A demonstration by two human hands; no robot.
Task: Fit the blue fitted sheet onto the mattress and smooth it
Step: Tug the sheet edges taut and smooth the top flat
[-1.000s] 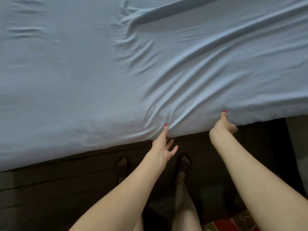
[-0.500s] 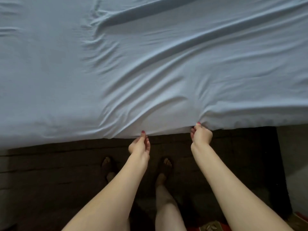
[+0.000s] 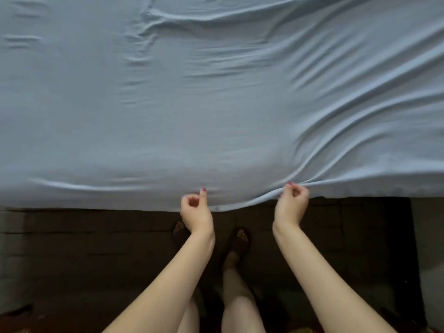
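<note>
**Pulling the near edge of the sheet down**

The blue sheet covers the whole top of the bed, and its near edge hangs just over the side of the mattress, above the dark bed frame. The mattress itself is hidden under the cloth.

The right hand has its grip closed on the edge of the sheet; a bundle of folds runs from this pinch up and to the right. The left hand is at the edge too, with the fingers curled and one finger pointing up against the cloth. I cannot tell if its grip really holds the cloth or only touches it.

The step now, as I judge it, is to draw this edge down and under the side. To do it well, both hands should hold the hem firmly and pull together, down and a little apart, so the tension is even. A pull from the right hand alone would probably make the slanting folds deeper. After the tuck, the wrinkles near the far left part need a flat palm stroke outward.

No container is in view.
</note>
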